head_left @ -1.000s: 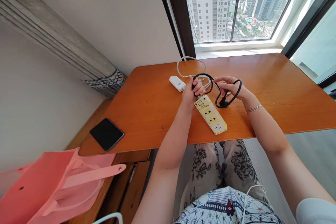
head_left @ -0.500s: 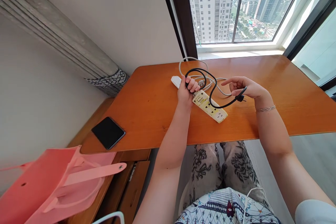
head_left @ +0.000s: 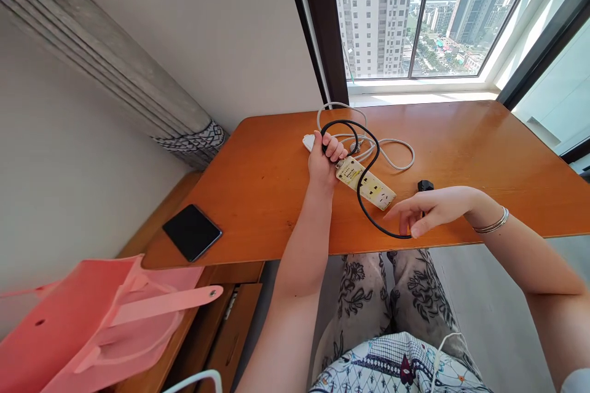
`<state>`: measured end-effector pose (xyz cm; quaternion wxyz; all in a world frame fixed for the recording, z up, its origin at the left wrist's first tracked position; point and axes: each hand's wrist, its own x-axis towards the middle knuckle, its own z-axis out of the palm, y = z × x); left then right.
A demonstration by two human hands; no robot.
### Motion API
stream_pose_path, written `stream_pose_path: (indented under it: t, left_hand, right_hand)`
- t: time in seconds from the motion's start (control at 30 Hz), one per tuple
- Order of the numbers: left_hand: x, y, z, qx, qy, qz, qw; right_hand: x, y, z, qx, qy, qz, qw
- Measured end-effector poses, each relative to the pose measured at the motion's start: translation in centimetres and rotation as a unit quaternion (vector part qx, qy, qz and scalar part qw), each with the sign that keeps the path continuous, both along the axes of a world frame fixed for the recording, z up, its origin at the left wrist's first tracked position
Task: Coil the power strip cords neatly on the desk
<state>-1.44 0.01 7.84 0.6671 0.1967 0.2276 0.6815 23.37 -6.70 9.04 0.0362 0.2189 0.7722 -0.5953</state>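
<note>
My left hand [head_left: 324, 158] is closed around a bent loop of black power cord [head_left: 378, 146], over the near end of a cream power strip [head_left: 366, 182] with several sockets and yellow markings. The strip slants across the wooden table. My right hand [head_left: 436, 207], palm down near the table's front edge, has its thumb and fingers closed on the cord close to the black plug [head_left: 424, 185], which shows just beyond the hand. Between the hands the cord hangs in a wide curve over the strip. Behind my left hand lies a white cable [head_left: 405, 146] in loose loops; a white block [head_left: 308, 142] is partly hidden.
A black phone [head_left: 192, 232] lies at the table's left front corner. Below it, a pink bag [head_left: 110, 325] stands beside wooden drawers [head_left: 235, 325]. The table [head_left: 267, 196] reaches back to the window; a tied curtain [head_left: 188, 135] hangs at the left.
My right hand has moved toward the front edge, drawing the black cord into a wider curve over the strip. The plug has shifted slightly nearer. My left hand keeps its hold.
</note>
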Motion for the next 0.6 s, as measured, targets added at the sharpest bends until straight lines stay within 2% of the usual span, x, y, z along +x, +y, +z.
stream_pose_path:
  t: [0.13, 0.2, 0.27, 0.33, 0.47, 0.6]
  left_hand:
    - [-0.3, 0.2, -0.1, 0.003, 0.005, 0.004, 1.000]
    - [-0.7, 0.3, -0.1, 0.008, 0.000, 0.002, 1.000]
    - [-1.1, 0.3, -0.1, 0.016, -0.009, -0.001, 1.000]
    - [-1.4, 0.2, 0.0, 0.023, -0.017, -0.006, 1.000]
    - [-1.6, -0.2, 0.1, 0.025, -0.021, -0.029, 0.999]
    - [-1.2, -0.7, 0.2, 0.016, -0.013, -0.061, 0.998]
  right_hand:
    - [-1.7, -1.3, -0.1, -0.033, -0.109, 0.062, 0.992]
    - [-1.0, -1.1, -0.1, 0.028, -0.172, 0.031, 0.984]
    - [0.7, -0.2, -0.3, 0.139, -0.259, -0.048, 0.955]
    - [2.7, 1.4, -0.6, 0.232, -0.333, -0.142, 0.903]
    - [6.9, 5.4, -0.9, 0.280, -0.388, -0.262, 0.838]
    - [9.5, 7.5, 0.1, 0.345, -0.331, -0.506, 0.717]
